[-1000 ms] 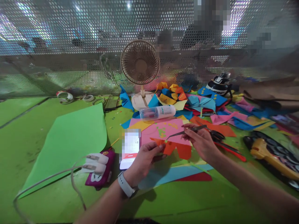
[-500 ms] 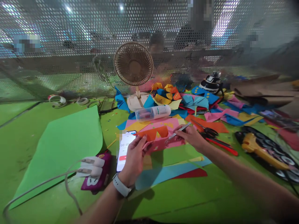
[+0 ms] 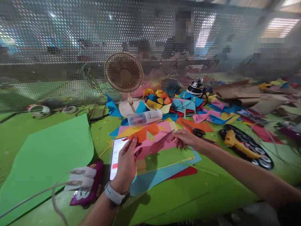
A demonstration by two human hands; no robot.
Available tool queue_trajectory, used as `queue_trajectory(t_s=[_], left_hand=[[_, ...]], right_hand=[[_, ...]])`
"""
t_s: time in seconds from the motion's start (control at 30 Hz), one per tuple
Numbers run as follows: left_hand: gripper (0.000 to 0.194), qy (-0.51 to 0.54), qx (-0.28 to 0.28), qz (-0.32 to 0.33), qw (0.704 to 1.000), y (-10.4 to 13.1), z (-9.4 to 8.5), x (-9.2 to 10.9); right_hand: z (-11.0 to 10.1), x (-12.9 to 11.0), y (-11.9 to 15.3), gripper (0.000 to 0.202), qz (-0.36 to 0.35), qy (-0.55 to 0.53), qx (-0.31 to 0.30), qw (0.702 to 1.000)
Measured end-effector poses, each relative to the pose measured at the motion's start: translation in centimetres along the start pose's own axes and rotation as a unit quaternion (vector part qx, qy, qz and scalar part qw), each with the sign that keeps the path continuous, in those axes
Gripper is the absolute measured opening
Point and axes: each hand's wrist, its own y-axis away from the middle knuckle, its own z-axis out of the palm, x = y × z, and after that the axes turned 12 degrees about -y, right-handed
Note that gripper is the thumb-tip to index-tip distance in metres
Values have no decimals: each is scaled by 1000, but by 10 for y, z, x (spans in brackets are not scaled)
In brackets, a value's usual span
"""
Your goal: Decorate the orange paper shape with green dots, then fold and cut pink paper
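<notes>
Pinches thin, matte orange paper point(image 3: 138, 135) between thumb and fingers of the left hand point(image 3: 125, 161), gap closed down to the paper's thickness. Keeps it near the top of a lit phone point(image 3: 115, 160), above a smooth pink sheet point(image 3: 166, 147) flecked with tiny yellow and green bits. In the right hand point(image 3: 184, 138), grips slim, dark, tapering tweezers point(image 3: 166, 137) with fingers drawn narrow around the upper end, pointing leftward over the pink (too blurred to tell whether the tips meet).

Nearer the body, overlaps flat light-blue paper point(image 3: 150, 183) with dark red on the green surface point(image 3: 211, 191). To the left, spreads into a broad, slightly curling green sheet point(image 3: 51, 157). Behind, lines up a rounded, clear-and-white plastic bottle point(image 3: 145, 117), then crumpled, folded coloured papers. To the right, sets scissors point(image 3: 198, 132) near a yellow glue gun point(image 3: 240, 146), chunky and hard-edged, on a black tray.
</notes>
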Motion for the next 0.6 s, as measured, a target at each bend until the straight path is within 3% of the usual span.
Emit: queue_trajectory(t_s=[0.1, 0.2, 0.33, 0.47, 0.6], left_hand=[[29, 5, -5, -6, 1000, 2, 0, 2], [27, 10, -8, -9, 1000, 3, 1, 4], [27, 20, -4, -21, 1000, 3, 2, 6], [28, 29, -20, -41, 999, 3, 2, 6], [27, 35, -56, -48, 997, 5, 1, 2]], right_hand=[[-35, -1, 18, 34, -56, 58, 59, 995], [-85, 5, 42, 30, -103, 132, 179, 970], [-145, 27, 83, 29, -80, 269, 288, 916], [-176, 56, 116, 33, -10, 384, 321, 866], [-186, 76, 121, 28, 29, 440, 289, 850]])
